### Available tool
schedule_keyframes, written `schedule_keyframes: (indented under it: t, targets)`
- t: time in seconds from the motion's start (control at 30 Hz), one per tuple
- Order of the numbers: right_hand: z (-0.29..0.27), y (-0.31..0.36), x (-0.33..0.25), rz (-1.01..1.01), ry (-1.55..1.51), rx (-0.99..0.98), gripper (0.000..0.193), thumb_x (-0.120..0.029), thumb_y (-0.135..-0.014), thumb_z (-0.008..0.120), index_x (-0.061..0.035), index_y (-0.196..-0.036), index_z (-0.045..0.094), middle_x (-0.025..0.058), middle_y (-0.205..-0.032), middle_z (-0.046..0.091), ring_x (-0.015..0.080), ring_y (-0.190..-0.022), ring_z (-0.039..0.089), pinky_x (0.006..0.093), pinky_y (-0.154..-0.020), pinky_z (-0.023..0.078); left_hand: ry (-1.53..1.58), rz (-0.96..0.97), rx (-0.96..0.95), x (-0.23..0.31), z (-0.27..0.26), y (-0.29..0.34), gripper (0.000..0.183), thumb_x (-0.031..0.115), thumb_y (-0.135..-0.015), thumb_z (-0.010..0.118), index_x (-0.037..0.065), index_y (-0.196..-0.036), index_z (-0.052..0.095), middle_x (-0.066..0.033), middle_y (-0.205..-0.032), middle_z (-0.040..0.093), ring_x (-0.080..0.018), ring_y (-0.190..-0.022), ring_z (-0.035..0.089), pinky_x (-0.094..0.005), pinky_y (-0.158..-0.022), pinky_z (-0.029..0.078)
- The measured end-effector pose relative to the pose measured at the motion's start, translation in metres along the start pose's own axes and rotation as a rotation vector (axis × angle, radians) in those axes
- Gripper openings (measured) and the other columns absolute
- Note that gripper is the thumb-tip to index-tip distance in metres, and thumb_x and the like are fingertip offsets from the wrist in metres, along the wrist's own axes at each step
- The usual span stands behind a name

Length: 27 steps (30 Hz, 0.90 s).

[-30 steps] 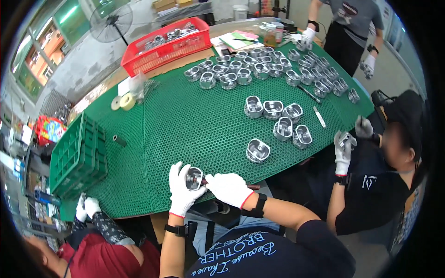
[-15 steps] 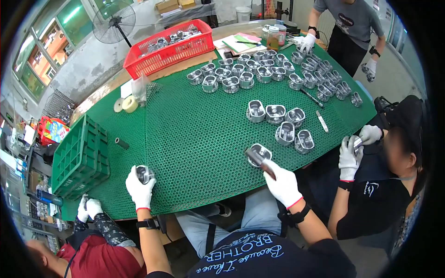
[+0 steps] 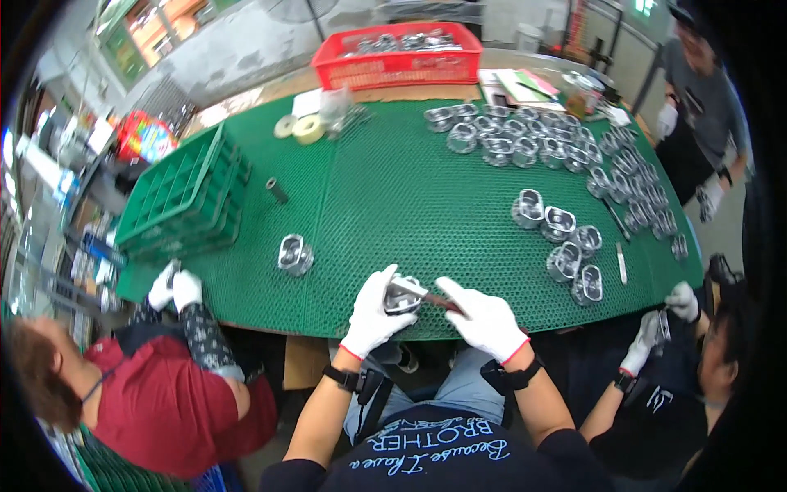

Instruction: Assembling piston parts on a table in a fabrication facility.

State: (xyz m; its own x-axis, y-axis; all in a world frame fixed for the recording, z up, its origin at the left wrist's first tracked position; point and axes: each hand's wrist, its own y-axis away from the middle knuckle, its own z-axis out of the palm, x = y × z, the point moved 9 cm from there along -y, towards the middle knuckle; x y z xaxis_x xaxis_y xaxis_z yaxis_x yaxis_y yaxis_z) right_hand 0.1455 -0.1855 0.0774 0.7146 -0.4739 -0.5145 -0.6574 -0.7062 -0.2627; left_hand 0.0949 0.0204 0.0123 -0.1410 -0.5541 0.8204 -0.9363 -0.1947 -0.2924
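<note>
Near six o'clock on the green honeycomb-patterned mat (image 3: 361,197), work on one silver cup-shaped metal piston (image 3: 399,303) looks under way. From it, a lone silver piston (image 3: 295,255) stands at ten o'clock, five more silver pistons (image 3: 564,261) at two; whether those are done, I cannot tell. The white-gloved left hand (image 3: 373,318), angled in from seven o'clock, grasps the piston; the white-gloved right hand (image 3: 489,322), from five, grips a brown-handled tool (image 3: 443,302), its flat grey end over the piston.
</note>
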Motion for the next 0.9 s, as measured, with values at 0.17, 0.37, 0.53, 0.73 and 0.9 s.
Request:
schedule_keyframes:
  t: [0.17, 0.37, 0.53, 0.73, 0.9]
  targets:
    - [-0.005, 0.043, 0.037, 0.275, 0.001, 0.139, 0.04, -0.03, -0.099, 0.069, -0.017, -0.136, 0.071, 0.0124, -0.081, 0.068, 0.0321, -0.069, 0.068, 0.0441, -0.065, 0.056, -0.309, 0.01, 0.174, 0.015, -0.014, 0.002, 0.108, 0.035, -0.056, 0.101, -0.002, -0.145, 0.052, -0.0165, -0.113, 0.066, -0.0363, -0.105, 0.066, -0.0461, -0.093, 0.053]
    - [0.025, 0.07, 0.017, 0.224, 0.082, 0.072, 0.036, -0.029, -0.095, 0.074, -0.0196, -0.13, 0.074, 0.0087, -0.078, 0.069, 0.0293, -0.066, 0.069, 0.0415, -0.059, 0.054, -0.318, 0.08, 0.249, 0.024, -0.02, 0.007, 0.122, 0.049, -0.053, 0.1, -0.004, -0.15, 0.048, -0.0179, -0.116, 0.065, -0.0381, -0.106, 0.064, -0.0492, -0.093, 0.051]
    - [0.028, 0.055, 0.012, 0.175, 0.157, -0.003, 0.034, -0.027, -0.094, 0.074, -0.0183, -0.128, 0.075, 0.0089, -0.075, 0.067, 0.0293, -0.065, 0.068, 0.042, -0.06, 0.054, -0.324, 0.171, 0.132, 0.024, -0.006, 0.007, 0.105, 0.039, -0.062, 0.097, 0.005, -0.151, 0.052, -0.0165, -0.124, 0.065, -0.0383, -0.113, 0.062, -0.0498, -0.103, 0.049]
    - [0.027, 0.045, 0.006, 0.152, 0.24, -0.046, 0.033, -0.025, -0.094, 0.074, -0.0173, -0.127, 0.075, 0.0095, -0.075, 0.067, 0.0297, -0.065, 0.068, 0.0422, -0.06, 0.055, -0.293, 0.047, 0.118, 0.023, -0.013, 0.007, 0.092, 0.036, -0.066, 0.094, 0.005, -0.144, 0.057, -0.015, -0.11, 0.065, -0.0356, -0.101, 0.063, -0.0472, -0.091, 0.051]
    - [0.037, 0.049, 0.015, 0.155, 0.242, -0.037, 0.033, -0.03, -0.097, 0.071, -0.0191, -0.127, 0.073, 0.0109, -0.078, 0.069, 0.0316, -0.065, 0.069, 0.0445, -0.061, 0.056, -0.244, 0.059, 0.105, 0.025, -0.014, 0.001, 0.082, 0.035, -0.067, 0.092, 0.005, -0.138, 0.061, -0.015, -0.103, 0.066, -0.0356, -0.097, 0.064, -0.0469, -0.087, 0.052]
